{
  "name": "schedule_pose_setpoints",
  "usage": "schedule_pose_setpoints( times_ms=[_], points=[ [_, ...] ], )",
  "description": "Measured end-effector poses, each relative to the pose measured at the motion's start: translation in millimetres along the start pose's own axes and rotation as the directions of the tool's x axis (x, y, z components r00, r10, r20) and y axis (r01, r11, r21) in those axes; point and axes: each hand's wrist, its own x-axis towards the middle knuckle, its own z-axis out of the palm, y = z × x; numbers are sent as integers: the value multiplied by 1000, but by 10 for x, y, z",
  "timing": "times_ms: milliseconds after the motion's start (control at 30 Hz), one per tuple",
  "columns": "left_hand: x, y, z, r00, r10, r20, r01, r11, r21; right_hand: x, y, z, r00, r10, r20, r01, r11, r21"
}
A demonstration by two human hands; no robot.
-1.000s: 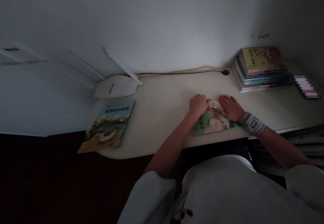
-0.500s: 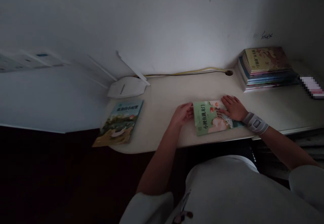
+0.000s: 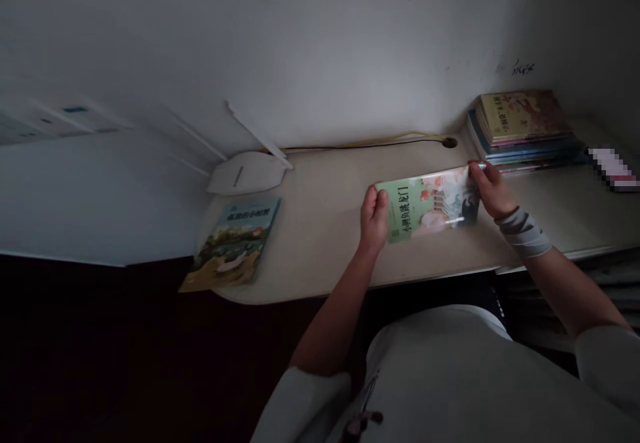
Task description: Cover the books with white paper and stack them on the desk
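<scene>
A thin green and pink picture book (image 3: 433,203) is held up above the white desk (image 3: 325,229), its illustrated cover facing me. At its left edge my left hand (image 3: 374,219) grips it, thumb on the cover. My right hand (image 3: 493,188), with a grey band at the wrist, pinches the book's upper right corner. To the left a second book (image 3: 235,243), with a blue, green and tan cover, lies on the desk and juts past its rounded corner.
A white router (image 3: 247,173) with raised antennas stands at the back left. Cables (image 3: 365,144) run along the wall to a round hole (image 3: 450,142). At the back right sits a stack of books (image 3: 523,129), beside a blurred-out phone (image 3: 613,168).
Both hands have taken hold of the green book and raised it off the desk. Before, it lay flat, my right hand spread on it and my left at its edge.
</scene>
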Motion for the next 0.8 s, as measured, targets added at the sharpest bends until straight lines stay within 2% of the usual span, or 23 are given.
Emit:
schedule_pose_setpoints(
  times_ms=[100,167,267,333,400,500,567,667,800],
  points=[
    [10,88,-128,990,140,15,-141,985,98,-48,-156,-167,994,-110,-3,109,989,98],
    [-29,84,-214,987,155,50,-160,979,126,-148,-200,-260,981,-182,65,169,972,165],
    [-187,-22,-291,998,44,50,-51,988,143,-337,-164,-368,937,-208,282,140,960,244],
    [-340,-113,-299,998,-57,1,56,985,164,-453,-103,-411,903,-145,404,63,976,208],
    [-490,-175,-290,992,-123,-37,128,973,193,-548,-46,-423,873,-70,483,-8,988,156],
    [-623,-184,-283,987,-162,-23,163,961,223,-646,7,-368,829,-1,559,-102,983,152],
    [-620,-149,-282,987,-161,2,155,953,261,-676,28,-283,852,63,520,-154,979,132],
    [-507,-102,-261,991,-132,27,112,915,387,-668,68,-127,928,166,333,-183,983,21],
    [-336,-131,-222,992,-112,54,71,866,495,-630,135,13,959,159,237,-146,987,-72]
  ],
)
